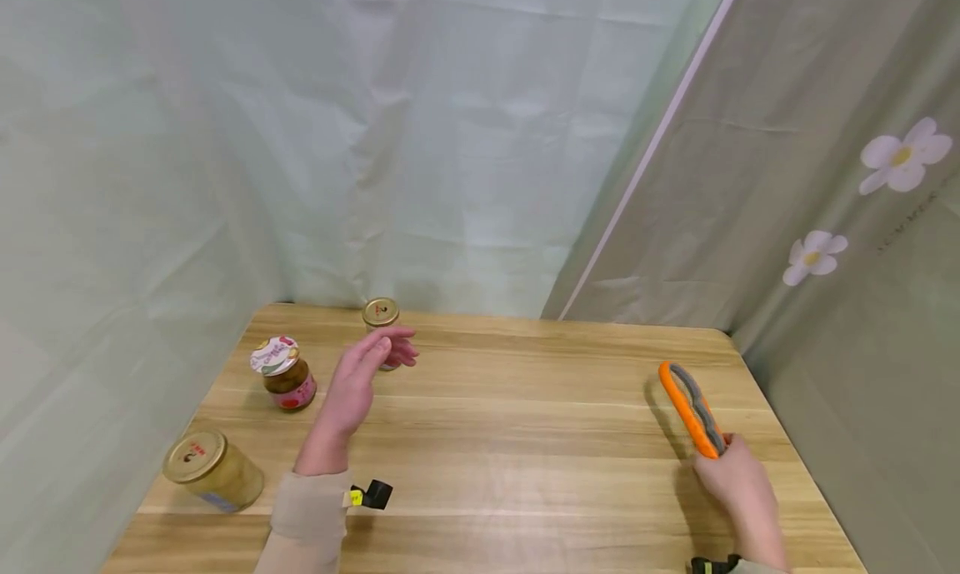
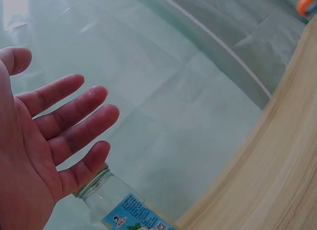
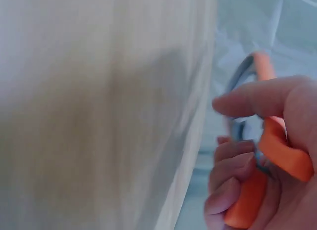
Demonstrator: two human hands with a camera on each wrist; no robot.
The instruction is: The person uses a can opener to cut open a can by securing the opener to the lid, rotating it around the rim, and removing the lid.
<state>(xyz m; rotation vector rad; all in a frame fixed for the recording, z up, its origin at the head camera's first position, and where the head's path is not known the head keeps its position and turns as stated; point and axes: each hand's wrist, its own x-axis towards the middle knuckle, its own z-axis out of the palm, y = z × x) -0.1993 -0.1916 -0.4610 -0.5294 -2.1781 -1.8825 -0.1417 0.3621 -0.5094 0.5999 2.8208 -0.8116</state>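
Observation:
My right hand (image 1: 738, 478) grips an orange and grey jar opener (image 1: 693, 411) above the right side of the wooden table. In the right wrist view, fingers curl round its orange handles, and the loop with the grey inner lining (image 3: 241, 71) extends past the hand. My left hand (image 1: 360, 382) is raised with fingers extended and apart, holding nothing. Just behind it stands a glass jar with a gold lid (image 1: 381, 310), partly hidden by the fingers. The left wrist view shows this jar's blue label (image 2: 131, 212) beyond the little finger; whether they touch, I cannot tell.
A jar with a patterned white lid and pink label (image 1: 291, 384) stands at the table's left. Nearer me is a pale-filled jar with a gold lid (image 1: 228, 474). Pale curtains (image 1: 480, 141) hang behind and beside the wooden table (image 1: 525, 441).

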